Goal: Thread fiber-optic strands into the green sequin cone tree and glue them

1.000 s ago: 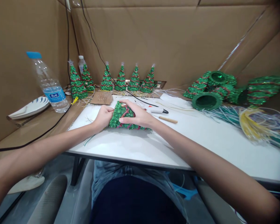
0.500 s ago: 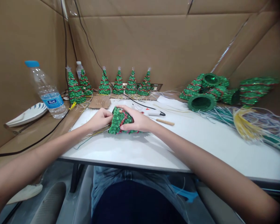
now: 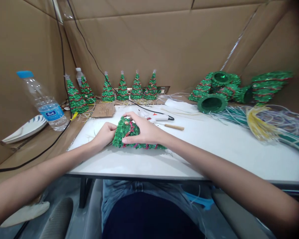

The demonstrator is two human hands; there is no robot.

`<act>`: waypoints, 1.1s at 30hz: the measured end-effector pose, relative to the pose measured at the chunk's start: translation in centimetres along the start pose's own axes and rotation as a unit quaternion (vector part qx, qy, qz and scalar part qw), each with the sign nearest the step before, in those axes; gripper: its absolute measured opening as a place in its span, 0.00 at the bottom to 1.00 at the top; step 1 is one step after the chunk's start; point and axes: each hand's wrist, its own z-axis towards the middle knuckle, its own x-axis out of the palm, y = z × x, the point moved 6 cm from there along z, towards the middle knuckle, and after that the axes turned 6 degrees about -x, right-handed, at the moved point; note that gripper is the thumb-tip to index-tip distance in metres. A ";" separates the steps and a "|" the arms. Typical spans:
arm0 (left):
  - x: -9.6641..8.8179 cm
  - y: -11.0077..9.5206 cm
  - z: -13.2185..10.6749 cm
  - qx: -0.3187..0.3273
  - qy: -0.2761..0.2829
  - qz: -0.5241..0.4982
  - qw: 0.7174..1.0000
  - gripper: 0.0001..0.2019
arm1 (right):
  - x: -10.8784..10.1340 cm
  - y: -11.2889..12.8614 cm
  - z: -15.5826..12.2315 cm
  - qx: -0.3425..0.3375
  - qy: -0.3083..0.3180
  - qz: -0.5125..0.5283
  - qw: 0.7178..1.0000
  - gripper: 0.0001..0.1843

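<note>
A small green tinsel Christmas tree with red garland lies on its side on the white tabletop, its wide base to the left. My right hand is wrapped over it from the right, thumb on the near side and fingers on the far side. At the base end, my left hand has its fingers curled closed against the tree's rim. What those fingers pinch, if anything, is hidden. Just behind the right hand lie a white glue gun and a wooden-handled tool.
Several finished-looking trees stand along the back by a cardboard wall. More hollow trees are heaped at the right, near bundled yellow and clear wires. A water bottle and a plate are at the left. A black cable crosses there.
The view has shifted a little. The tree now shows more of its length to the right of my right hand. The loose wires beside my left hand are mostly out of sight.
</note>
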 end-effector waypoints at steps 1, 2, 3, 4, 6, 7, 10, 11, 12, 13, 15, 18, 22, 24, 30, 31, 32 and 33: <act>0.0 0.1 0.0 0.001 -0.012 -0.017 1.000 0.15 | 0.1 -0.1 0.0 0.001 -0.005 0.008 1.000 0.42; -0.1 0.2 0.1 0.004 -0.020 -0.031 0.999 0.15 | 0.2 -0.2 0.1 0.005 -0.009 0.011 1.000 0.43; -0.1 0.3 0.2 0.007 -0.025 -0.043 0.999 0.16 | 0.2 -0.3 0.2 0.009 -0.010 0.012 1.000 0.43; -0.1 0.3 0.3 0.009 -0.027 -0.053 0.998 0.16 | 0.2 -0.3 0.2 0.015 -0.010 0.010 1.000 0.43; -0.1 0.3 0.4 0.006 -0.031 -0.073 0.997 0.15 | 0.0 -0.1 0.4 0.034 -0.005 0.011 0.999 0.42; -0.1 0.3 0.5 0.004 -0.033 -0.082 0.996 0.15 | -0.1 0.0 0.4 0.052 0.002 0.012 0.999 0.42; -0.1 0.3 0.5 0.006 -0.041 -0.090 0.995 0.14 | -0.2 0.1 0.3 0.117 0.035 0.024 0.992 0.42; -0.1 0.3 0.4 0.009 -0.043 -0.089 0.995 0.14 | -0.1 0.1 0.3 0.126 0.041 0.035 0.991 0.42; -0.1 0.3 0.4 0.009 -0.045 -0.088 0.995 0.14 | -0.1 0.2 0.3 0.124 0.039 0.048 0.990 0.42; -0.1 0.4 0.4 0.008 -0.047 -0.087 0.995 0.14 | 0.0 0.2 0.3 0.113 0.031 0.062 0.991 0.41; -0.1 0.4 0.3 0.007 -0.047 -0.086 0.995 0.14 | 0.2 0.0 0.2 0.081 0.009 0.081 0.993 0.39; -0.2 0.3 0.3 0.014 -0.045 -0.081 0.996 0.14 | 0.5 -0.5 0.1 0.042 -0.010 0.076 0.996 0.40; -0.3 0.0 0.0 0.036 -0.050 -0.075 0.995 0.16 | 0.5 -0.7 0.3 0.006 -0.019 0.051 0.999 0.41; -0.3 -0.1 -0.1 0.045 -0.058 -0.067 0.995 0.17 | 0.4 -0.6 0.3 -0.007 -0.022 0.040 0.999 0.42; -0.4 -0.5 -0.3 0.064 -0.077 -0.044 0.994 0.18 | 0.3 -0.3 0.3 -0.026 -0.037 0.007 0.999 0.43; -0.4 -0.5 -0.3 0.064 -0.077 -0.044 0.994 0.18 | 0.3 -0.3 0.3 -0.026 -0.038 0.003 0.999 0.42; -0.3 -0.6 -0.4 0.063 -0.077 -0.044 0.994 0.18 | 0.2 -0.3 0.3 -0.026 -0.039 0.002 0.999 0.42; -0.3 -0.6 -0.4 0.063 -0.077 -0.045 0.994 0.18 | 0.2 -0.3 0.3 -0.024 -0.040 0.002 0.999 0.42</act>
